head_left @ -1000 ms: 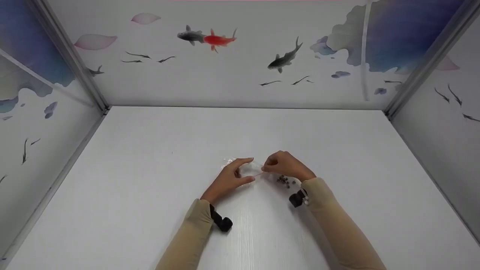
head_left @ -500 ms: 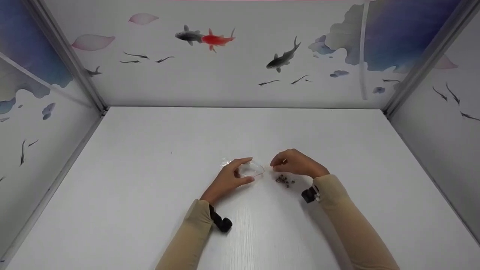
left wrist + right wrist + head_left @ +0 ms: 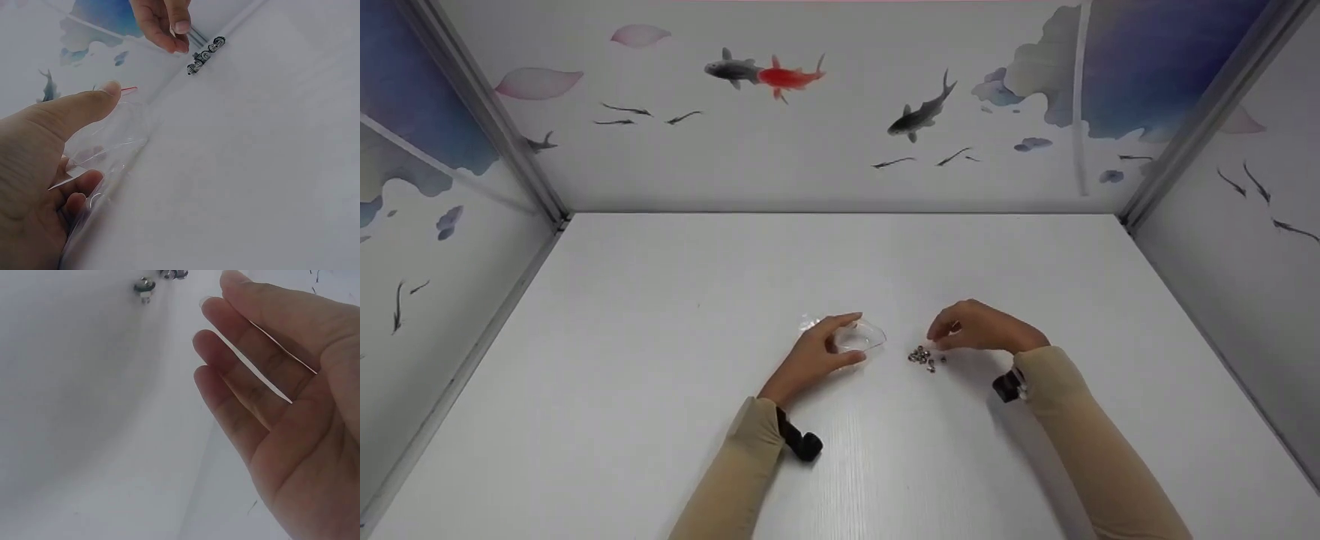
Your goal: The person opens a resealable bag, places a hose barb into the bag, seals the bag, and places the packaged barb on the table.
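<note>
A: Left hand [image 3: 814,356]?

B: Grasping a clear plastic zip bag [image 3: 121,126] near its mouth, red seal strip [image 3: 130,89] just past the thumb. Thumb and fingers set wide, probably to hold the mouth apart.

A: Right hand [image 3: 982,328]?

B: Fingers loosely bent, nothing seen in them. Tips just beside a loose cluster of small metal fasteners [image 3: 919,355].

A: Why there?

B: Cluster sits on the counter [image 3: 840,480], between bag and right hand. My reading: short reach for the right, left free to mind the bag.
</note>
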`<state>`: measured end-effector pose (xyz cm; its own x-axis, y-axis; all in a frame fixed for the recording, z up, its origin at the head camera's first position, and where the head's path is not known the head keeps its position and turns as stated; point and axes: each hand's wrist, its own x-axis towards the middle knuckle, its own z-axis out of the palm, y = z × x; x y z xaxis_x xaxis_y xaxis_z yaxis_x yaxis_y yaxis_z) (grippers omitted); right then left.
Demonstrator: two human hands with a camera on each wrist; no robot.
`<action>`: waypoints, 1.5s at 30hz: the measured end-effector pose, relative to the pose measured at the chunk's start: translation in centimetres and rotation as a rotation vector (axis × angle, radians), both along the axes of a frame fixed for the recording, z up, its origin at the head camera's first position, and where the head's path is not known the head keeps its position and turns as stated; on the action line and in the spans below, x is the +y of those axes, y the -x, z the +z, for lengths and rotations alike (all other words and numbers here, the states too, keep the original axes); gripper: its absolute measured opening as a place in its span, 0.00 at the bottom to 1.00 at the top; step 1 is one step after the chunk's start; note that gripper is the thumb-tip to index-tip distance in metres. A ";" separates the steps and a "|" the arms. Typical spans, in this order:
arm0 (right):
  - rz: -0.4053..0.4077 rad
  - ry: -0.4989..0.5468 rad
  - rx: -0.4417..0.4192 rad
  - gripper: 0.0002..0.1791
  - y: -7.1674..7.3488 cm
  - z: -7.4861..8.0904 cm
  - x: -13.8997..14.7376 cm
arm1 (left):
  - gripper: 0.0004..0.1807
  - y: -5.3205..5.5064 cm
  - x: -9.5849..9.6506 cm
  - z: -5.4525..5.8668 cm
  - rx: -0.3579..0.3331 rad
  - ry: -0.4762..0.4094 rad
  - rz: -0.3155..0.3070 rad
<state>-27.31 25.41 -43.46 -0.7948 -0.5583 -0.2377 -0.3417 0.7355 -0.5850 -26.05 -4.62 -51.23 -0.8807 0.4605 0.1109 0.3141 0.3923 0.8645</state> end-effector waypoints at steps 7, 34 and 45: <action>0.009 -0.002 -0.045 0.09 -0.6 -0.9 1.1 | 0.35 0.1 0.0 -0.2 0.010 0.006 0.006; 0.011 -0.037 0.026 0.05 -1.5 -1.7 0.9 | 0.36 0.5 -0.1 0.2 -0.019 0.019 -0.006; 0.054 -0.119 0.080 0.05 -1.0 -1.3 0.2 | 0.36 0.5 -0.1 0.1 -0.022 0.019 -0.006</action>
